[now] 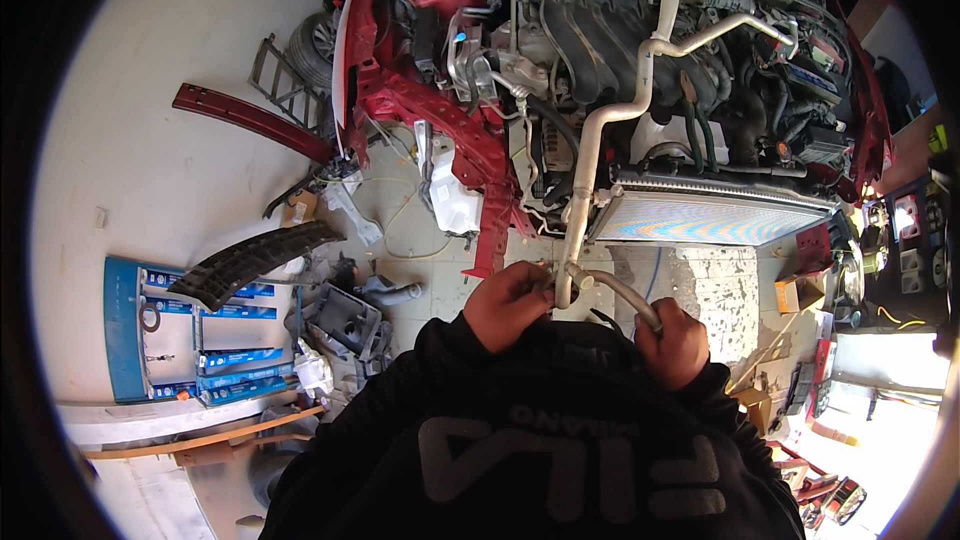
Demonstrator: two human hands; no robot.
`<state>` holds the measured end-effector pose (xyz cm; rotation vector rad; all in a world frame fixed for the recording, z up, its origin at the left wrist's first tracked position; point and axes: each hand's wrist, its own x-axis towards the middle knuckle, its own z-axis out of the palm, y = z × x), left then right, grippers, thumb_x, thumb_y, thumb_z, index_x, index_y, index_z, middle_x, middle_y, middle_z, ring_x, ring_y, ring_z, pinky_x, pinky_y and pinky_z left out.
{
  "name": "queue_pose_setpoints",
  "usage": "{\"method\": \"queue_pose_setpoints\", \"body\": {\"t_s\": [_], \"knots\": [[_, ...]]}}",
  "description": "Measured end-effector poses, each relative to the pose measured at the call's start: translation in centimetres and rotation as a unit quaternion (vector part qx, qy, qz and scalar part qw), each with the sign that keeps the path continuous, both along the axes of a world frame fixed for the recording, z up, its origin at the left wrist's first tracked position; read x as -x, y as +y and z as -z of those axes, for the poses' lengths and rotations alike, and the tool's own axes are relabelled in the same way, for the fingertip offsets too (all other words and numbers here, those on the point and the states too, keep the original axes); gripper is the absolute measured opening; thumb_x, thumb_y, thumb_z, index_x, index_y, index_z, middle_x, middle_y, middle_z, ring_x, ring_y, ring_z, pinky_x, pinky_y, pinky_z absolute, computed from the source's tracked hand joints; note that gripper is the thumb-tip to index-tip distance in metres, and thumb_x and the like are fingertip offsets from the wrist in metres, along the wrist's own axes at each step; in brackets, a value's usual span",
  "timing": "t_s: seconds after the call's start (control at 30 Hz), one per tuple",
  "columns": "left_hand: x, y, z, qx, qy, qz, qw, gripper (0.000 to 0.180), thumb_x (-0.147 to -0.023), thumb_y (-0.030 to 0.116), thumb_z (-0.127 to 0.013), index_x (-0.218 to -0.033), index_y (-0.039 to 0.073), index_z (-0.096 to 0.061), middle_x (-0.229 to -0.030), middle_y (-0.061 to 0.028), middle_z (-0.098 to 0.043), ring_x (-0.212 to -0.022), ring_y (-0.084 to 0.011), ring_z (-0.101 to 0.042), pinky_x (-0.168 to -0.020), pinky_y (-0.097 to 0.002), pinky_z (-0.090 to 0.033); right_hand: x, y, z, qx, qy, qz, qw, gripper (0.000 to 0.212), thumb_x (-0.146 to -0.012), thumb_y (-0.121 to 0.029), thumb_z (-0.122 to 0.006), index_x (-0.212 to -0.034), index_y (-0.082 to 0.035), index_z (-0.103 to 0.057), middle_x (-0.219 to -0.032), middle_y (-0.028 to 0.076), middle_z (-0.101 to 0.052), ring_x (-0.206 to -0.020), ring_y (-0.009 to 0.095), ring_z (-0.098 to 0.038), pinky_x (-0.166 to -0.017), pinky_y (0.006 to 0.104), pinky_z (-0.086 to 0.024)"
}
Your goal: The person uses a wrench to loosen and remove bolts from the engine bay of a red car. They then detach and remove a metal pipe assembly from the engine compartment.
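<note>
A long, bent, dull-silver metal pipe (600,130) reaches from just in front of my chest up over the engine bay, with a crooked arm branching right near its far end. At its near end, a thinner curved branch (618,287) bends off to the right. My right hand (674,348) is wrapped round the end of that branch. Beside the pipe's near end, my left hand (508,306) is closed, thumb and fingertips together against or right next to the pipe; what they pinch is hidden.
Ahead stands a red car with its front stripped: the black engine cover (590,40), the radiator (710,215) and a red frame rail (440,115) show. On the left lie a red bumper beam (250,122), a black grille-like strip (255,258) and a blue rack (125,330). An open cardboard box (798,293) sits right.
</note>
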<state>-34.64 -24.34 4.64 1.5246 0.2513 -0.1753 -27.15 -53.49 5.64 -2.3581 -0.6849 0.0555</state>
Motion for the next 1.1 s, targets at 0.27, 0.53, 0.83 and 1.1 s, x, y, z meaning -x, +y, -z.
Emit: {"method": "queue_pose_setpoints", "body": {"t_s": [0.27, 0.53, 0.83, 1.1], "knots": [[0.7, 1.3, -1.6, -0.190, -0.084, 0.044, 0.977, 0.061, -0.090, 0.029, -0.083, -0.137, -0.003, -0.061, -0.113, -0.0209, -0.073, -0.099, -0.0308, -0.073, -0.090, -0.0400, -0.058, 0.6, 1.0, -0.6, -0.019, 0.006, 0.005, 1.000, 0.021, -0.095, -0.014, -0.076, -0.096, -0.003, -0.058, -0.070, 0.021, -0.064, -0.064, 0.045, -0.066, -0.058, 0.0504, -0.050], [1.1, 2.0, -1.1, -0.105, -0.107, 0.047, 0.988, 0.067, -0.092, 0.025, -0.082, -0.147, -0.002, -0.056, -0.127, -0.0193, -0.071, -0.113, -0.0298, -0.071, -0.099, -0.0392, -0.055, 0.8, 1.3, -0.5, -0.004, 0.005, 0.015, 1.000, 0.024, -0.096, -0.016, -0.076, -0.101, -0.004, -0.057, -0.073, 0.021, -0.067, -0.065, 0.046, -0.068, -0.057, 0.0540, -0.051], [0.9, 3.3, -1.4, 0.254, 0.033, -0.011, 0.967, 0.055, -0.114, 0.033, -0.053, -0.151, -0.007, -0.052, -0.129, -0.0180, -0.069, -0.109, -0.0261, -0.072, -0.098, -0.0387, -0.056, 0.9, 1.3, -0.6, 0.005, 0.019, 0.038, 0.999, 0.021, -0.096, -0.016, -0.076, -0.099, -0.003, -0.059, -0.073, 0.022, -0.067, -0.065, 0.046, -0.068, -0.058, 0.0524, -0.051], [-0.1, 2.7, -0.9, 0.197, 0.072, -0.015, 0.978, 0.042, -0.115, 0.026, -0.048, -0.142, -0.003, -0.061, -0.115, -0.0136, -0.074, -0.100, -0.0224, -0.074, -0.091, -0.0351, -0.057, 0.9, 1.2, -0.7, -0.024, 0.017, 0.042, 0.999, 0.019, -0.095, -0.014, -0.076, -0.098, -0.002, -0.061, -0.072, 0.022, -0.067, -0.065, 0.045, -0.068, -0.058, 0.0502, -0.051]]}}
